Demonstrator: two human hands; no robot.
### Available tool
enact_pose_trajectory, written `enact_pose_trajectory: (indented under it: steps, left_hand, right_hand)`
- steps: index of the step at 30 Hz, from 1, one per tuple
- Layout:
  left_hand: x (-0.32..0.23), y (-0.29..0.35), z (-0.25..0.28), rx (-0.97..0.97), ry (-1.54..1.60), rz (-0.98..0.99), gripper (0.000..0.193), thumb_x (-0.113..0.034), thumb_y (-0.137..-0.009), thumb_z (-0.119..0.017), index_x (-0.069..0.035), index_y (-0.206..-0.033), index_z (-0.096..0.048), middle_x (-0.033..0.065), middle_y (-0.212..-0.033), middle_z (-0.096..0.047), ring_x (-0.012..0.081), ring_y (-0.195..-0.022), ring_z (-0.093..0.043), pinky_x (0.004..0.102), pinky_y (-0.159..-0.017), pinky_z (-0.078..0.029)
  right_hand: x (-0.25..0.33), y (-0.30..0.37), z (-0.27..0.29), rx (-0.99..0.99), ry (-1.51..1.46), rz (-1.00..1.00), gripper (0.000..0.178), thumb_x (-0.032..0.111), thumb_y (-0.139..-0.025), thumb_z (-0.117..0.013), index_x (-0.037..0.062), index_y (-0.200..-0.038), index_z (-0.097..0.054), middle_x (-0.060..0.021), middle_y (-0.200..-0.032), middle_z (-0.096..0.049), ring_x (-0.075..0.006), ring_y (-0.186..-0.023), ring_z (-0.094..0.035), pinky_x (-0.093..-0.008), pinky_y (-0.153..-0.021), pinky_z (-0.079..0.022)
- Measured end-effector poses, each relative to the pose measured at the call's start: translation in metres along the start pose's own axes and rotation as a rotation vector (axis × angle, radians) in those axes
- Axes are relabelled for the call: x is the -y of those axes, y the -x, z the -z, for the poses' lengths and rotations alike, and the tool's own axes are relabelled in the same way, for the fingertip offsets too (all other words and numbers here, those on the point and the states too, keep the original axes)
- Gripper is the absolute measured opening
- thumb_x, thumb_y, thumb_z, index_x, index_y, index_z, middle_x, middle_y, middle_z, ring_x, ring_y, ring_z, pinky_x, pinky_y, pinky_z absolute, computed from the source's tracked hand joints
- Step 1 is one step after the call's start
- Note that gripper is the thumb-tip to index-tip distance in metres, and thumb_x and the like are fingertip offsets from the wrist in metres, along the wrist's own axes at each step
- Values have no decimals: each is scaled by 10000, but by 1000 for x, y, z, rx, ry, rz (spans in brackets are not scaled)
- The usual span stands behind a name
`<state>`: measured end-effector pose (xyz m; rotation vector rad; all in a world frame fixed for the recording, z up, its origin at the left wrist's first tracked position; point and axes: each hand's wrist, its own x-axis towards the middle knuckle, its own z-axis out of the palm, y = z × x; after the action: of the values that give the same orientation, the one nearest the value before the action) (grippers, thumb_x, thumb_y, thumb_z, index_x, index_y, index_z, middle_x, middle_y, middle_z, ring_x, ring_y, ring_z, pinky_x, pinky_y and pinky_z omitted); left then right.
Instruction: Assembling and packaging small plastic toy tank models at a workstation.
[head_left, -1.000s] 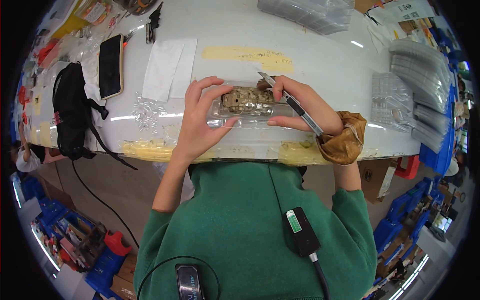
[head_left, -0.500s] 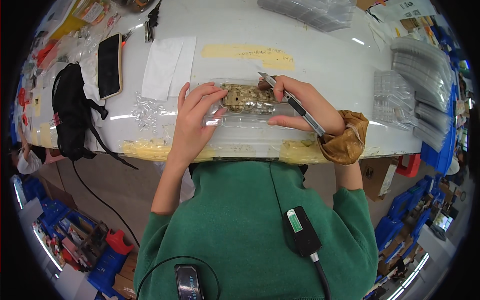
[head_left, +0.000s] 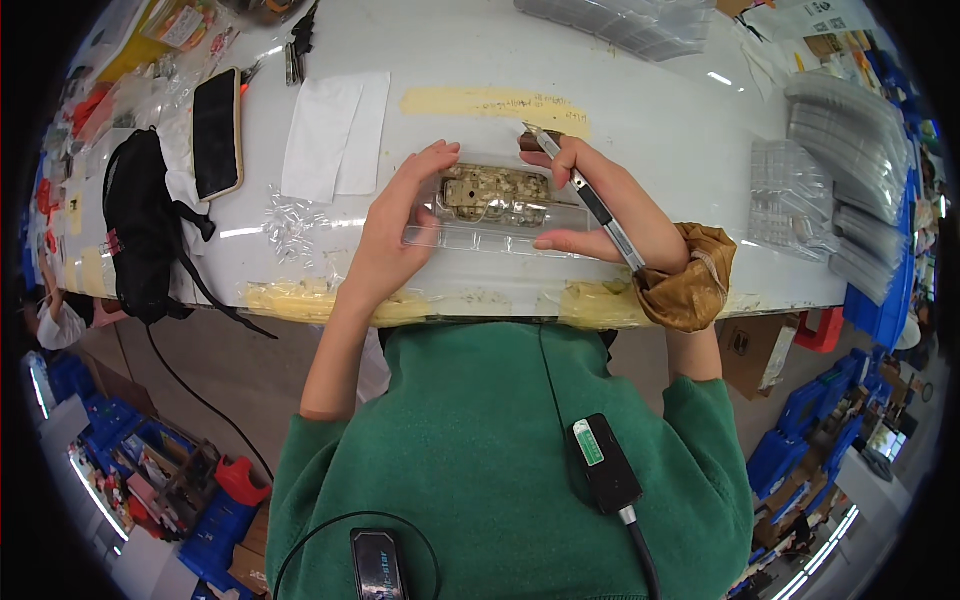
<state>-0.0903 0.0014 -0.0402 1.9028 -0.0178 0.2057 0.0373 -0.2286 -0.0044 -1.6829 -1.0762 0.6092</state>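
Observation:
A clear plastic blister tray (head_left: 478, 238) lies in front of me, with a mottled beige-brown rectangular block (head_left: 495, 195) inside it. My left hand (head_left: 395, 225) grips the tray's left end, fingers along the far side and thumb at the near side. In my right hand (head_left: 610, 205) is a utility knife (head_left: 595, 205), its blade tip pointing away to the far left. That hand's thumb rests at the tray's near right edge. A brown covering (head_left: 535, 143) shows by its fingertips, beyond the block; what it is exactly I cannot make out.
To the left lie a black pouch (head_left: 150, 230), a phone (head_left: 218, 135), white paper sheets (head_left: 335, 135) and small clear plastic bits (head_left: 292, 228). Stacks of clear plastic trays (head_left: 850, 140) stand at the right. Yellow tape (head_left: 300, 302) runs along the table's near edge.
My left fingers have moved off the block to the tray's far side. My right fingers and the knife tip have shifted slightly farther away, and the brown covering now sits beyond the block.

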Motion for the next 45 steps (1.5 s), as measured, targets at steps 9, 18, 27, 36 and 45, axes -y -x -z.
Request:
enact_pose_trajectory:
  steps: [9,18,27,36,45]
  left_hand:
    - [1,1,-1,2,21,10,604,148,-664,-399,-70,-1210,-537,68,-1369,-563,254,-1352,-456,216,-773,-426]
    - [1,1,3,35,1,0,614,131,-662,-430,-73,-1227,-555,85,-1388,-544,268,-1358,-445,268,-922,-441]
    - [-2,16,11,58,-26,-144,601,76,-661,-562,-121,-1225,-624,107,-1416,-508,331,-1383,-393,455,-1179,-281]
    - [-14,31,12,157,-412,-261,402,-29,-661,-712,-167,-1038,-695,103,-1398,-517,341,-1390,-383,561,-1197,-162]
    - [-9,38,20,-32,-291,-335,200,-41,-697,-725,-74,-877,-645,101,-1268,-607,313,-1189,-553,474,-1088,-377]
  right_hand:
    - [-3,1,-2,-34,-31,21,487,140,-714,-858,109,-928,-421,-71,-1020,-573,-281,-1154,-598,-350,-893,-459]
    - [0,1,-2,-26,-12,30,476,139,-719,-854,106,-933,-430,-67,-1024,-576,-257,-1104,-613,-344,-886,-463]
    - [2,-4,-7,-118,72,38,397,79,-757,-792,91,-947,-444,-72,-1037,-546,-238,-995,-600,-339,-868,-460]
    - [18,-19,-25,-41,604,151,389,18,-725,-763,86,-966,-466,-66,-1021,-493,-247,-911,-533,-343,-803,-449]
    - [21,-38,-6,-182,374,233,386,-3,-691,-723,75,-971,-469,-64,-962,-468,-239,-785,-465,-318,-753,-417]
